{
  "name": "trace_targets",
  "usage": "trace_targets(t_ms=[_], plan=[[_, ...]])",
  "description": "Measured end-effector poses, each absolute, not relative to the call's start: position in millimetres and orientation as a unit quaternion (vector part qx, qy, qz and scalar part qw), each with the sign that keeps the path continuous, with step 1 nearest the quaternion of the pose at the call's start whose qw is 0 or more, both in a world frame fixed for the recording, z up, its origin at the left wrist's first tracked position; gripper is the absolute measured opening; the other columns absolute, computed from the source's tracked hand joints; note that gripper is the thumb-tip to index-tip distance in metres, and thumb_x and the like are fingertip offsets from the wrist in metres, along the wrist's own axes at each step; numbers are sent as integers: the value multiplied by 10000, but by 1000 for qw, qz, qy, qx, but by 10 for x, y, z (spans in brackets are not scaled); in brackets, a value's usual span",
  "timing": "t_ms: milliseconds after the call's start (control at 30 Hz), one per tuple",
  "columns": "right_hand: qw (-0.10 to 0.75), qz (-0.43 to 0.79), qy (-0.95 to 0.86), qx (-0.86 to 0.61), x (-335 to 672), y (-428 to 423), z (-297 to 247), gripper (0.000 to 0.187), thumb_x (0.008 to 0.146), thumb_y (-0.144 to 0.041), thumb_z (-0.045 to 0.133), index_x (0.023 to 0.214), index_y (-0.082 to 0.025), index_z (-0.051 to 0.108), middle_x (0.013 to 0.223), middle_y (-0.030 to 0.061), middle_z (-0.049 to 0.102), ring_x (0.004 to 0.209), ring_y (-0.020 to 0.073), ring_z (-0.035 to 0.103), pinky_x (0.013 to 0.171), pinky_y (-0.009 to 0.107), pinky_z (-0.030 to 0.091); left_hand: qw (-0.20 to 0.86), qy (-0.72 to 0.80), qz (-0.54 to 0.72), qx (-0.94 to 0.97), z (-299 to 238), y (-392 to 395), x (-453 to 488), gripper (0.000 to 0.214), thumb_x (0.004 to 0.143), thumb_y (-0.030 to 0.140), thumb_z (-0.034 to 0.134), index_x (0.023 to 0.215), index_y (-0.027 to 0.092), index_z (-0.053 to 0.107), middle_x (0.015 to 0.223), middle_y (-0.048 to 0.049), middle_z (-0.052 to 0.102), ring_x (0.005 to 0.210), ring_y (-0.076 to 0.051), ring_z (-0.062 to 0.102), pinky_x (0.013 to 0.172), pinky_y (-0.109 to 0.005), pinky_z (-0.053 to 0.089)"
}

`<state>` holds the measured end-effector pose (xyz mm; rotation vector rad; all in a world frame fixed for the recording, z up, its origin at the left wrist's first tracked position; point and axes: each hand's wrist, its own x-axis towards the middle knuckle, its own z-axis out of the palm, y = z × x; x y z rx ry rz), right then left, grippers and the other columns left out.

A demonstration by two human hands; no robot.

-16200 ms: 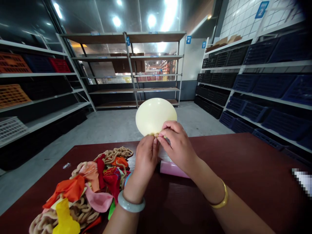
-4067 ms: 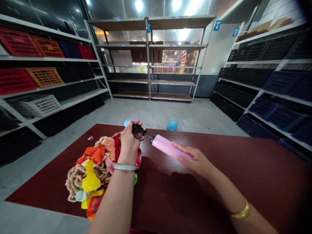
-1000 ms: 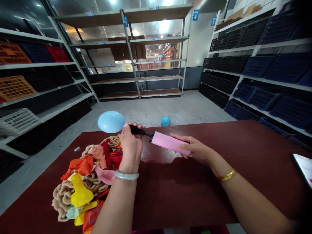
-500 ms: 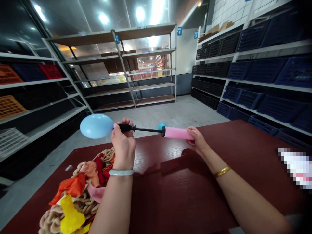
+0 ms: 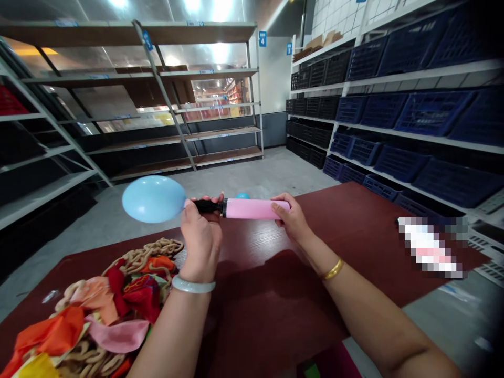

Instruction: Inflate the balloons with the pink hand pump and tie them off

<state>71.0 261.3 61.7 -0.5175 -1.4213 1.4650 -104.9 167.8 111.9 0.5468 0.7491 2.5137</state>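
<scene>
Pushed home since half a second ago, the pink pump barrel now sits against its black end, and the blue balloon on the nozzle looks a touch fuller, held in the air over the counter. Fingers of the left hand are clamped round the balloon's neck; those of the right hand wrap the barrel. If that left pinch slackens, I reckon the neck slips off and the air escapes; a heap of limp balloons lies below
</scene>
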Motion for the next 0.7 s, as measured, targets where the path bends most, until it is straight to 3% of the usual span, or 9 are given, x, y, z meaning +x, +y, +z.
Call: trace_targets(t_ms=[367,500,700], plan=[[567,560,-547,-255,927,2871,736,235,705,-390,696,792,-185,623,539,-65,494,349,63,356,312,200,218,161,280,931,168,1167,1294,-1732,208,982,292,403,819,190,485,715,15,594,625,-125,622,938,-491,530],[608,559,-502,-255,946,2852,768,199,713,-377,638,774,-194,589,615,-43,527,381,62,362,305,192,205,194,261,931,168,1132,1343,-1500,205,981,335,433,864,185,510,794,-18,650,762,-156,685,961,-456,513],[585,559,-533,-248,780,2602,690,234,772,-418,647,850,-208,579,741,-32,566,427,58,408,330,181,285,267,251,913,180,1039,1485,-1105,176,916,358,573,903,192,518,952,-82,704,955,-214,700,973,-436,485]])
